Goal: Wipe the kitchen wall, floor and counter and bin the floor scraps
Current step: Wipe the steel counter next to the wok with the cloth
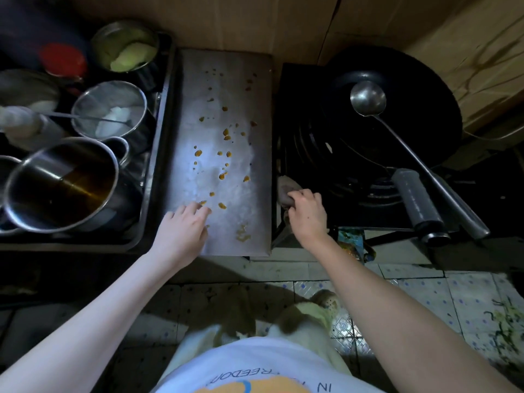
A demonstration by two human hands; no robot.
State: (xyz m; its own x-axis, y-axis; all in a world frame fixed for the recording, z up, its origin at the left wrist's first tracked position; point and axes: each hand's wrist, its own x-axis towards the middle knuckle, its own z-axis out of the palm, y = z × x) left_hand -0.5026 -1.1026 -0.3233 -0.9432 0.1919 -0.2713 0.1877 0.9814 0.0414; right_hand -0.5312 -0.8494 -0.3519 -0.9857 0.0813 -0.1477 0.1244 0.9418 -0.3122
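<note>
Both bare arms reach forward from the bottom corners, converging toward the middle. Left hand (181, 226) is palm down, fingers loosely spread and pointing up and to the right (nothing in it). Right hand (307, 215) is knuckles up, wrist bent slightly inward, fingers curled round a rag (285, 188).

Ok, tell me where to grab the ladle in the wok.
Grip the ladle by the thick near end of its handle, coming from the front right. Its bowl rests in the wok and the long handle slants out over the rim toward the person, so that end is free.
</note>
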